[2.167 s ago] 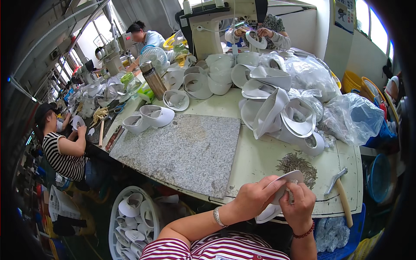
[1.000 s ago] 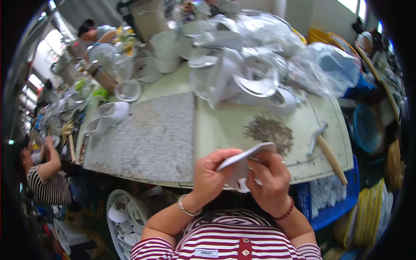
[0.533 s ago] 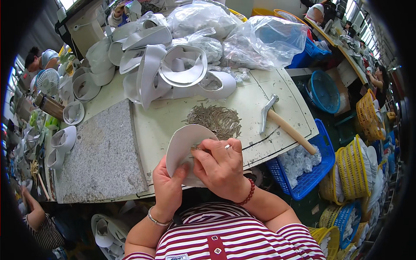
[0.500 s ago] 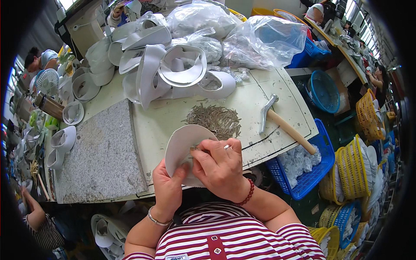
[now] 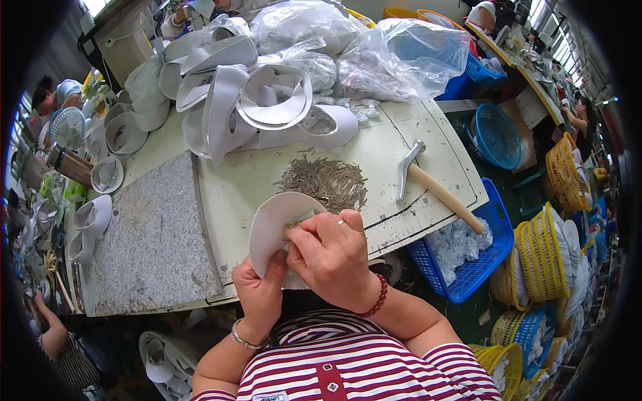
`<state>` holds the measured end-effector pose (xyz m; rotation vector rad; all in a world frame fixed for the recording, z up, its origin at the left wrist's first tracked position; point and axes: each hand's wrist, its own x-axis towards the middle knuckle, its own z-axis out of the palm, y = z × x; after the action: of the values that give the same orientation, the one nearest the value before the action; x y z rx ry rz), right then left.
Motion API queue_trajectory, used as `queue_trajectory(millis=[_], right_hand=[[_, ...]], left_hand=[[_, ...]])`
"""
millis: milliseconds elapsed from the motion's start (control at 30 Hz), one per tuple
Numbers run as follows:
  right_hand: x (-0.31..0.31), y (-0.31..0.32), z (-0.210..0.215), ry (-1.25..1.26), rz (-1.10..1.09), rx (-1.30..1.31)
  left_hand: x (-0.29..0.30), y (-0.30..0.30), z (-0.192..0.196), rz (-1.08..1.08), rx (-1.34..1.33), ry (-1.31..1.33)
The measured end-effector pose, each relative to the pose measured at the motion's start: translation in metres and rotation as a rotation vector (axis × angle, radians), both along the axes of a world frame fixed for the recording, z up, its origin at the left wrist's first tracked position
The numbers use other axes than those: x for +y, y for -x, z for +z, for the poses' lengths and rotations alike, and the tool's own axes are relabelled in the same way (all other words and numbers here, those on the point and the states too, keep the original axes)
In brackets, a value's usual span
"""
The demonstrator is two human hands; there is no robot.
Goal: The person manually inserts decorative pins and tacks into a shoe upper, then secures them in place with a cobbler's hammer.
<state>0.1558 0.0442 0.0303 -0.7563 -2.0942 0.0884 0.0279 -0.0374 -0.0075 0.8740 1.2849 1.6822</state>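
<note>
My left hand [image 5: 259, 294] grips the lower edge of a curved white shoe piece [image 5: 274, 224], held up at the near edge of the workbench [image 5: 428, 134]. My right hand [image 5: 331, 257] rests over the piece's right side, fingers pinched against its inner face; whatever they pinch is too small to make out. A pile of small thin nails [image 5: 326, 182] lies on the bench just beyond the piece. A wooden-handled hammer [image 5: 435, 184] lies to the right of the nails.
A grey stone slab [image 5: 150, 240] covers the bench's left part. Several white shoe pieces [image 5: 261, 107] and clear plastic bags [image 5: 401, 57] are heaped at the back. Blue and yellow baskets [image 5: 535, 260] stand to the right. Other people work at the far left and back.
My view has swung from the far benches down to my hands. The white piece turned from edge-on to its inner face toward me, and my right hand moved onto it.
</note>
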Motion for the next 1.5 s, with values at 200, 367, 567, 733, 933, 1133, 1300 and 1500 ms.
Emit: queue_trajectory(millis=[200, 367, 567, 733, 933, 1133, 1300, 1500], right_hand=[[0.001, 0.0, 0.003, -0.013, -0.01, -0.077], [0.001, -0.002, 0.004, 0.02, 0.004, -0.111], [0.001, -0.002, 0.003, 0.041, 0.001, -0.124], [0.003, -0.003, 0.004, -0.009, -0.017, -0.07], [0.001, -0.003, 0.007, 0.005, -0.015, -0.022], [0.001, -0.003, 0.01, -0.046, 0.006, 0.0], [0.0, -0.004, 0.011, 0.025, 0.058, 0.068], [-0.001, -0.006, 0.011, 0.017, 0.055, 0.069]], left_hand=[[0.002, -0.003, 0.0, 0.036, -0.003, -0.027], [0.003, -0.006, 0.001, 0.062, -0.064, -0.01], [0.002, -0.006, -0.004, 0.035, -0.032, -0.034], [0.005, -0.006, -0.003, 0.079, 0.239, -0.109], [0.004, -0.002, 0.006, 0.099, 0.687, -0.206], [0.012, -0.003, 0.019, 0.153, 0.949, -0.436], [0.009, 0.006, 0.015, 0.179, 1.162, -0.476], [0.008, 0.007, 0.015, 0.133, 1.166, -0.493]])
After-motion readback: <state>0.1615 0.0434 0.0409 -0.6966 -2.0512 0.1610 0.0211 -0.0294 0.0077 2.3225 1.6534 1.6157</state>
